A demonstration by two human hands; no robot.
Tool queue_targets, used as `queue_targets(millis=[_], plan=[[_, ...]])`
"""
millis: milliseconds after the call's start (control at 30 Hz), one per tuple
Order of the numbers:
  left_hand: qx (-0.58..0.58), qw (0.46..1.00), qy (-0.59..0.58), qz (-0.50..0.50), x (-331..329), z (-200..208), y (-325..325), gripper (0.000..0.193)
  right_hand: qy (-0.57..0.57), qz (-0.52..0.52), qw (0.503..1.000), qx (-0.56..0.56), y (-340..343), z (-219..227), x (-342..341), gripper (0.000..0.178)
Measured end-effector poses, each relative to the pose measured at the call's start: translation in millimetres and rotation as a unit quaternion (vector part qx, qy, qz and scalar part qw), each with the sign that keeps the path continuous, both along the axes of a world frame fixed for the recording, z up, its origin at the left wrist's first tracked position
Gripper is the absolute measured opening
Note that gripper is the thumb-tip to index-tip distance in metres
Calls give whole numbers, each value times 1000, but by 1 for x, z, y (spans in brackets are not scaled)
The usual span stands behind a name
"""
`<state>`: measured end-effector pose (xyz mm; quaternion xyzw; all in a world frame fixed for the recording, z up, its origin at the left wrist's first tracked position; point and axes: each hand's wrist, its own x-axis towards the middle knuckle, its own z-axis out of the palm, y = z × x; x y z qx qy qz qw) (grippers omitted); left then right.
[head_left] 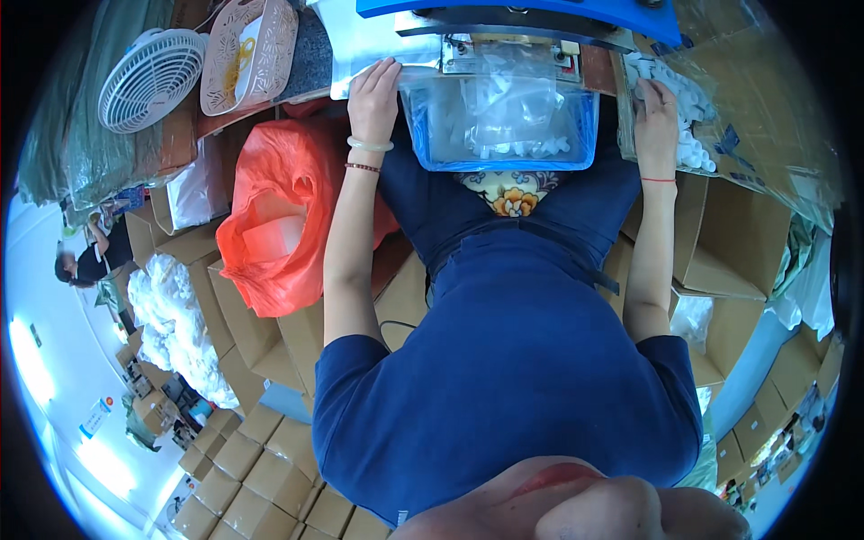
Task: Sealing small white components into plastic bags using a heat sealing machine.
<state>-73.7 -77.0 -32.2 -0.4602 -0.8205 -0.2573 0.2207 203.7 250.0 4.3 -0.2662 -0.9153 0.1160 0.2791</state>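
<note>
Nearest, wearer's head (621, 515) at lower edge, then dark blue shirt (504, 360). Forearms extended forward, roughly parallel. Between the hands, blue-lined bin (499, 166) with small white parts (544, 147) inside. Left hand (373, 88) palm down, fingers close together on clear plastic sheeting (364, 31); pinch impossible to tell. Right hand (656, 112) with fingers bent over white plastic pieces (688, 101); hold on any one not discernible. Beyond and between both grips, blue machine (540, 7).

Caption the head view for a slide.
Left hand on clear plastic, right hand at white parts, blue-edged bin between them.
</note>
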Motion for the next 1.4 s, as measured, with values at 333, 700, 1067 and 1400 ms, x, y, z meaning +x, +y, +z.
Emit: queue_targets(millis=[333,700,1067,1400], plan=[[175,818,-547,-29,85,82,10,19,90,90,938,-322,-91,82,-1,24],[210,975,-68,13,63,77,10,28,99,228,855,-454,-109,65,-17,25],[159,879,-448,31,74,58,7,20,58,151,821,-547,-123,42,-11,24],[122,828,-545,-48,105,91,34,19,135,288,923,-215,-114,106,-55,26]])
